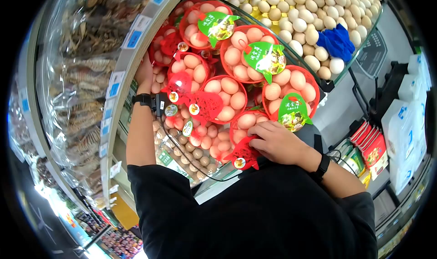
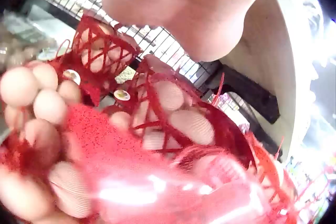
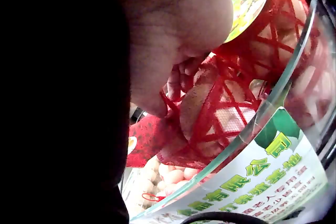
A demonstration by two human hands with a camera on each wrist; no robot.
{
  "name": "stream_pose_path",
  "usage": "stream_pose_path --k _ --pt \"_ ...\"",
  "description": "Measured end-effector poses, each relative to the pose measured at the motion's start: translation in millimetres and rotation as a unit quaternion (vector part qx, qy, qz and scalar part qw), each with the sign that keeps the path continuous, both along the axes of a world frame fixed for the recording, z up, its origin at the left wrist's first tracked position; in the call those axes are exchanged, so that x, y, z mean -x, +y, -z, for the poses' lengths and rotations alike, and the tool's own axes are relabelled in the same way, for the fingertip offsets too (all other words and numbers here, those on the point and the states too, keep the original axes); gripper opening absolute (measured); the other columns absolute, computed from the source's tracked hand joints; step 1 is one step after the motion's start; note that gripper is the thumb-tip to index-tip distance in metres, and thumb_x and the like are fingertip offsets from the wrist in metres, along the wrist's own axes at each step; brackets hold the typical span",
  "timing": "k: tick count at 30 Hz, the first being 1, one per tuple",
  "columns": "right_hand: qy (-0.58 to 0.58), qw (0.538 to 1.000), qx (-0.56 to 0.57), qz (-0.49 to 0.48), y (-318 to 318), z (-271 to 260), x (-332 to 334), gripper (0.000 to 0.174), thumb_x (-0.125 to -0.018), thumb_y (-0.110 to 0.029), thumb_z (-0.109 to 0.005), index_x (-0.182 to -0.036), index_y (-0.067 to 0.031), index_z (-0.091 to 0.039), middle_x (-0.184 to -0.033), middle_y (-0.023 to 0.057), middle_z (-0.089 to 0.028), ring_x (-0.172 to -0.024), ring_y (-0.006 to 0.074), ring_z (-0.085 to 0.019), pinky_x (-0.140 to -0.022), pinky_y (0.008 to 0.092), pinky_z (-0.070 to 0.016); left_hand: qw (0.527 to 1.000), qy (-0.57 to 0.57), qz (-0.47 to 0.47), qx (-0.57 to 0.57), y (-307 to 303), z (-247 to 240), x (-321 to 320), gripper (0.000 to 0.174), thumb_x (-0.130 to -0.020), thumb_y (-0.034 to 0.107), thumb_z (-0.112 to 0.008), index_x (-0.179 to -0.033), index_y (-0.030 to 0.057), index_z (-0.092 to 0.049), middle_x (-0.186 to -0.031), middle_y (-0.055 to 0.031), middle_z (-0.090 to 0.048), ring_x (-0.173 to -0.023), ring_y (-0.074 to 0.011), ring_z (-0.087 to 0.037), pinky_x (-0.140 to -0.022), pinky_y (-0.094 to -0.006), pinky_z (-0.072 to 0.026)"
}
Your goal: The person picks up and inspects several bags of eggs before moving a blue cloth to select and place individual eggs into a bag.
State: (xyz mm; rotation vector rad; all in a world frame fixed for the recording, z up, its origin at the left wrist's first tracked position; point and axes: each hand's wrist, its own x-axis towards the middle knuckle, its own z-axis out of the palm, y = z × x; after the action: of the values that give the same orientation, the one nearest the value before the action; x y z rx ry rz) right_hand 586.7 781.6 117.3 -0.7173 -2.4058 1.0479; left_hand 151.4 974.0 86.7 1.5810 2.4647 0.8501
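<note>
My right fingers hold a red lattice basket of pinkish eggs, just inside the glass wall, its red mesh flap hanging toward me.

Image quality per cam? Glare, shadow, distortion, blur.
Head: fisheye bend, shelf edge bowed, corners black.

Left wrist: white glare streaks on the red wrap, right side blown out, left hand looks soft.

Right wrist: left part near-black, right hand in shadow, label brighter, its large characters sharp enough to make out.
</note>
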Motion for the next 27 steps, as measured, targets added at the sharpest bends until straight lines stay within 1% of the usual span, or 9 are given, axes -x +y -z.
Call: stream_pose_path --k 3,5,6,9,10,14,17,20,27 --pt "0.001 1.000 0.008 0.000 2 -1 -3 0.023 -0.072 -0.013 -0.069 -0.093 -0.0090 -0.062 -0.112 0.0058 -0.056 -0.109 0.0236 -0.054 -0.091 0.0357 -0.0445 0.993 -0.110 0.039 -0.016 12 1 -15 0.048 -0.099 0.043 -0.049 -0.121 0.0040 -0.063 -0.122 -0.0115 -0.065 -0.112 -0.0261 -0.060 -0.096 -0.0409 -0.0442" --pt "0.004 1.000 0.007 -0.004 1 2 -3 0.019 -0.075 -0.015 -0.067 -0.092 -0.0097 -0.061 -0.112 0.0050 -0.056 -0.109 0.0220 -0.054 -0.090 0.0344 -0.0441 0.873 -0.485 0.052 -0.016 18 -6 -32 0.041 -0.101 0.031 -0.047 -0.129 0.0024 -0.055 -0.123 -0.0107 -0.062 -0.116 -0.0223 -0.056 -0.104 -0.0352 -0.0385" --pt "0.008 1.000 0.014 0.008 0 4 -3 0.019 -0.075 -0.015 -0.067 -0.092 -0.0097 -0.061 -0.112 0.0050 -0.056 -0.109 0.0220 -0.054 -0.090 0.0344 -0.0441 0.862 -0.506 0.033 -0.006 26 0 -26 0.033 -0.102 0.026 -0.045 -0.125 0.0052 -0.057 -0.121 -0.0100 -0.063 -0.115 -0.0210 -0.057 -0.103 -0.0340 -0.0404" --pt "0.016 0.999 0.022 0.021 -5 10 -1 0.016 -0.078 -0.016 -0.064 -0.092 -0.0105 -0.061 -0.111 0.0040 -0.056 -0.109 0.0207 -0.054 -0.088 0.0333 -0.0438 0.869 -0.494 0.029 -0.004 44 24 1 0.038 -0.103 0.033 -0.043 -0.129 0.0071 -0.055 -0.127 -0.0093 -0.060 -0.112 -0.0242 -0.059 -0.100 -0.0374 -0.0454" --pt "0.019 0.999 0.027 0.024 -6 11 -1 0.015 -0.079 -0.016 -0.063 -0.092 -0.0108 -0.061 -0.110 0.0035 -0.056 -0.109 0.0201 -0.054 -0.087 0.0330 -0.0437 0.878 -0.477 -0.045 0.003 45 20 -6 0.037 -0.103 0.030 -0.044 -0.130 0.0068 -0.055 -0.126 -0.0097 -0.060 -0.115 -0.0239 -0.057 -0.101 -0.0373 -0.0442" --pt "0.017 0.998 0.043 0.031 -4 12 -1 0.014 -0.080 -0.016 -0.061 -0.093 -0.0118 -0.060 -0.110 0.0017 -0.057 -0.107 0.0187 -0.054 -0.084 0.0319 -0.0439 0.901 -0.426 0.077 0.009 55 26 6 0.040 -0.102 0.031 -0.047 -0.133 0.0058 -0.052 -0.129 -0.0110 -0.059 -0.115 -0.0245 -0.058 -0.101 -0.0384 -0.0445" --pt "0.004 0.998 0.048 0.032 -3 12 -1 0.016 -0.079 -0.016 -0.060 -0.094 -0.0125 -0.060 -0.111 0.0005 -0.057 -0.106 0.0180 -0.054 -0.082 0.0311 -0.0441 0.888 -0.454 0.041 0.063 60 3 -23 0.039 -0.098 0.019 -0.055 -0.134 0.0039 -0.050 -0.128 -0.0112 -0.058 -0.117 -0.0238 -0.057 -0.102 -0.0388 -0.0449" --pt "-0.016 0.998 0.052 0.022 -1 10 0 0.017 -0.079 -0.018 -0.059 -0.095 -0.0138 -0.061 -0.112 -0.0009 -0.058 -0.105 0.0168 -0.055 -0.080 0.0300 -0.0440 0.909 -0.407 0.061 0.071 68 1 -24 0.040 -0.099 0.029 -0.050 -0.130 0.0037 -0.055 -0.127 -0.0133 -0.061 -0.115 -0.0265 -0.059 -0.100 -0.0393 -0.0455" --pt "-0.059 0.997 0.055 0.019 1 9 4 0.016 -0.080 -0.020 -0.059 -0.096 -0.0168 -0.061 -0.112 -0.0049 -0.058 -0.102 0.0138 -0.055 -0.076 0.0278 -0.0433 0.952 -0.284 0.097 0.062 79 3 -19 0.040 -0.099 0.028 -0.050 -0.131 0.0039 -0.054 -0.127 -0.0139 -0.061 -0.116 -0.0272 -0.058 -0.100 -0.0396 -0.0451"
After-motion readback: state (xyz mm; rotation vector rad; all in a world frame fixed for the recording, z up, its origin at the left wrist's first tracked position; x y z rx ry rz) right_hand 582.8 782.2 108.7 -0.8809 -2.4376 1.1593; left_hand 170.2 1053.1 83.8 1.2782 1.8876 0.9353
